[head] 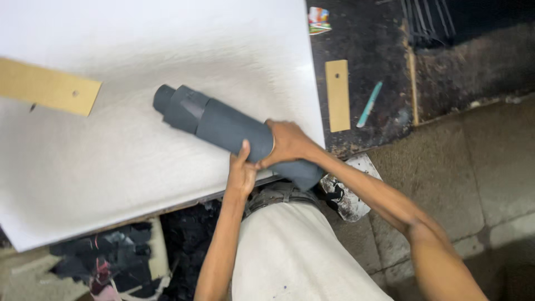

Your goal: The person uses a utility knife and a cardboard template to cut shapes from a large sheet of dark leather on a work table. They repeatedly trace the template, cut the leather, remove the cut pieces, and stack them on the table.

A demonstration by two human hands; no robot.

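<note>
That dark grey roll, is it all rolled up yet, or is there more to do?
Mostly rolled: the dark grey roll already lies as a tube on the white sheet. In hand: the left hand and right hand grip its near end at the sheet's edge. Left: the far end looks uneven, with layers sticking out stepwise, and nothing visible ties it shut.

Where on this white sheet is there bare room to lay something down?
Bare patches: the white sheet above the dark grey roll, and its lower left below the tan strip. Crowded: the near edge, where the left hand and right hand grip the roll.
</note>
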